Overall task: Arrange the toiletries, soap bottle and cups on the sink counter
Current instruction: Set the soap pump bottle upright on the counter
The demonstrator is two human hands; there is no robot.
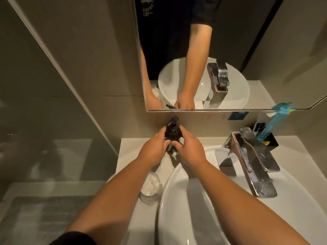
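The step in hand was placing the soap bottle: the left hand and right hand both gripped it at the far edge of the table, left of the basin. Next, probably, letting go and reaching for the near glass cup.

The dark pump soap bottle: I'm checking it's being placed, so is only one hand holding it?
No, both the left hand and right hand grip the dark pump soap bottle.
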